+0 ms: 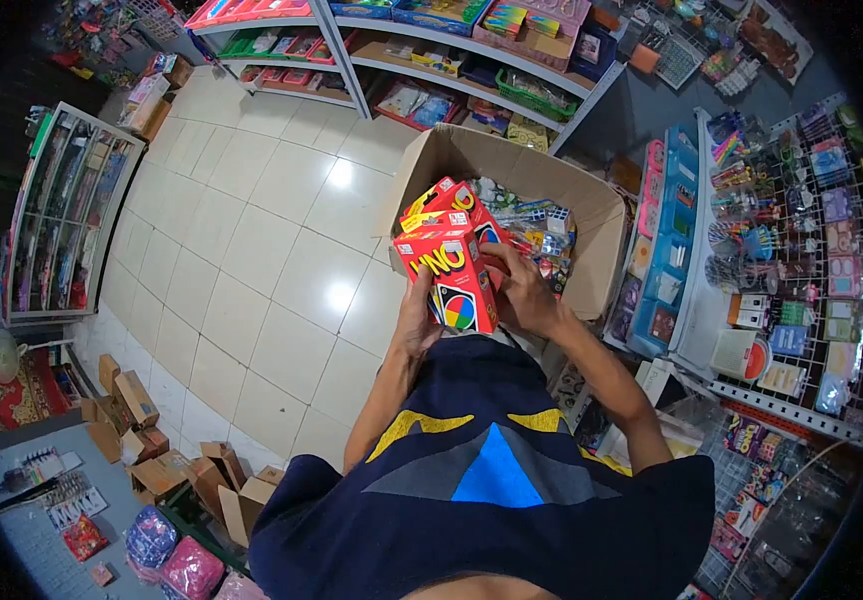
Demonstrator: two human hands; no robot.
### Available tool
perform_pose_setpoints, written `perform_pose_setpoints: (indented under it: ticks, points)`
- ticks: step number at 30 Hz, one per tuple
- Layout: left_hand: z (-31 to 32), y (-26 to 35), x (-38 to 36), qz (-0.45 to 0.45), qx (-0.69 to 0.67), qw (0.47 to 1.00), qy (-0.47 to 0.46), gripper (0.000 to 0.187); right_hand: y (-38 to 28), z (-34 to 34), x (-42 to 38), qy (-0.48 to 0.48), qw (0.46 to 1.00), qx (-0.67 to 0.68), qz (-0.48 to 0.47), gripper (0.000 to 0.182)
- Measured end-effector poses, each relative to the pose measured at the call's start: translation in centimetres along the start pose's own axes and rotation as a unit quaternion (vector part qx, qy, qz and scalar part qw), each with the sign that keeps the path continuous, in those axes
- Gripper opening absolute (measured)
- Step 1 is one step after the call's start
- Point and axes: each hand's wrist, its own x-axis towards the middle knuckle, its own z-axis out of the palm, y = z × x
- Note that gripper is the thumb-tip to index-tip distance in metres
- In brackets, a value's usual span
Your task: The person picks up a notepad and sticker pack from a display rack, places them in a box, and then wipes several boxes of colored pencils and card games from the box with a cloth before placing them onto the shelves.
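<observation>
A red UNO card box (pixel 460 268) with yellow lettering and a colored wheel faces me in front of my body. My left hand (pixel 415 318) grips its lower left side, thumb on the front. More red UNO boxes (pixel 487 222) sit behind it, partly covered by the front one. My right hand (pixel 528 291) is closed at the right side of the boxes; its fingertips are partly hidden. Just beyond my hands stands an open cardboard carton (pixel 596 240), holding packaged goods (pixel 549 228) I cannot name exactly.
A metal shelf (pixel 471 42) with trays of goods runs along the far side. To my right hang small packaged items on a wire rack (pixel 801 250). A glass display case (pixel 76 215) stands at left on the tiled floor (pixel 241 240). Small cardboard boxes (pixel 161 475) lie lower left.
</observation>
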Motion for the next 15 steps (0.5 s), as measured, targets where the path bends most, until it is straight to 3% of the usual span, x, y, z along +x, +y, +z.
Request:
perform_pose_setpoints:
  ticks: [3,5,7,10,13,15]
  points:
    - [-0.8,0.0,0.6,-0.005,-0.011,1.000,0.016,0.047,-0.9,-2.4,1.7,-0.047,0.992,0.109,0.032,0.050]
    - [-0.3,-0.1,0.7,0.008,-0.053,0.998,0.033,0.046,-0.5,-0.9,0.1,0.088,0.941,0.270,0.182,0.042]
    - [0.6,0.2,0.9,0.031,-0.045,0.997,0.051,0.041,-0.6,-0.7,-0.4,0.221,0.821,0.425,0.310,0.030]
    - [1.7,0.6,0.9,0.067,0.064,0.995,0.045,0.034,-2.4,-3.0,2.0,0.331,0.769,0.441,0.323,0.029]
    - [2.2,-0.5,1.1,0.055,0.046,0.996,0.049,0.033,-3.3,-1.5,3.9,0.201,0.909,0.242,0.274,0.037]
    - [2.8,-0.4,1.4,0.078,0.028,0.996,0.031,0.033,-4.4,-1.3,4.3,0.140,0.961,0.096,0.217,0.049]
